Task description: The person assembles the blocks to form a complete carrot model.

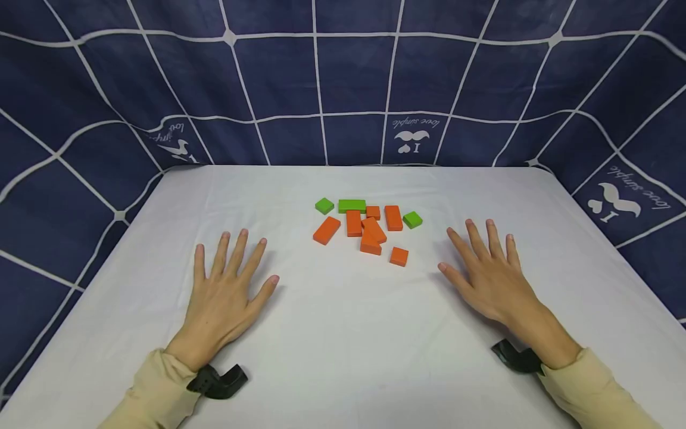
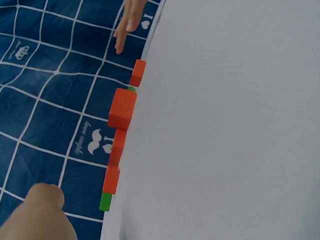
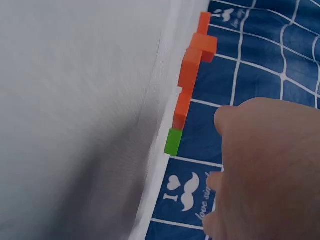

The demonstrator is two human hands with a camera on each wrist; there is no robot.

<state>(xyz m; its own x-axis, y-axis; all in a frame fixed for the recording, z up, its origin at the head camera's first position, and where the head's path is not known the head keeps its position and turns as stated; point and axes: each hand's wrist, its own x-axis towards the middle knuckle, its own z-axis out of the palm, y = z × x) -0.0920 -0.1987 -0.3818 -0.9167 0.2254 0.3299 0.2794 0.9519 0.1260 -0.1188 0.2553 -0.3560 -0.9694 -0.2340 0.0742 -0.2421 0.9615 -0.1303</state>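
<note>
Several orange and green toy blocks lie in a loose cluster toward the back of the white table. Among them are a long green block (image 1: 352,203), an orange block (image 1: 326,230) at the left and a small orange block (image 1: 399,256) nearest the front. One orange block (image 1: 375,229) overlaps an orange wedge-shaped block (image 1: 370,245) in the head view. My left hand (image 1: 222,304), palm down with fingers spread, is left of the cluster. On the other side is my right hand (image 1: 493,283), likewise spread. Both hold nothing and stand apart from the blocks.
The table (image 1: 343,333) has a white cloth. Behind it and along both sides hangs a navy curtain (image 1: 354,77) with white grid lines. A black strap mount (image 1: 217,382) sits on the left wrist, another black mount (image 1: 517,357) on the right.
</note>
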